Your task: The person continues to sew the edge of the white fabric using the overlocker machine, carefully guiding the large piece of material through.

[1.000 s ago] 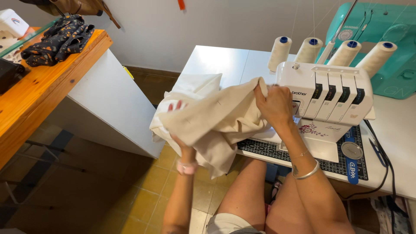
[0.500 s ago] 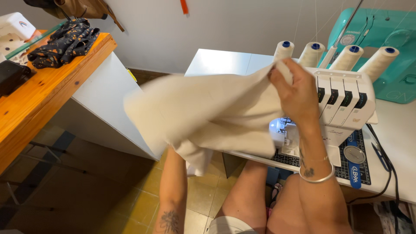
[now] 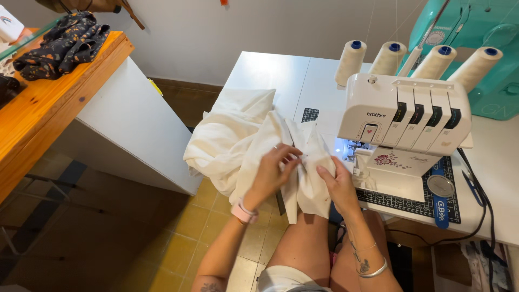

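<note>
a person sits at a white table [image 3: 270, 70], bare knees over a floor of yellow and brown tiles [image 3: 178, 238], working a piece of cream cloth [image 3: 243, 140] just in front of a white sewing machine [image 3: 405, 119]. the left hand [image 3: 273, 173], a pink band at its wrist, is curled with fingertips pinched on a fold of the cloth; the right hand [image 3: 338, 186], a silver bangle lower on that arm, lies half open with its fingers pressed on the cloth's edge, close to the machine's lit needle area. the rest of the cloth is bunched left of the machine and spills over the table's front edge. the machine stands on a dark gridded cutting mat [image 3: 411, 203]. four cream thread cones [image 3: 351, 62] stand in a row behind the machine, and a teal sewing machine [image 3: 476, 32] sits behind those, at the far right. well left of the machine, across a gap of floor, is an orange wooden counter [image 3: 48, 103] on a white cabinet, with a dark patterned cloth [image 3: 59, 46] heaped on it. a pale wall closes the room behind the machine.
</note>
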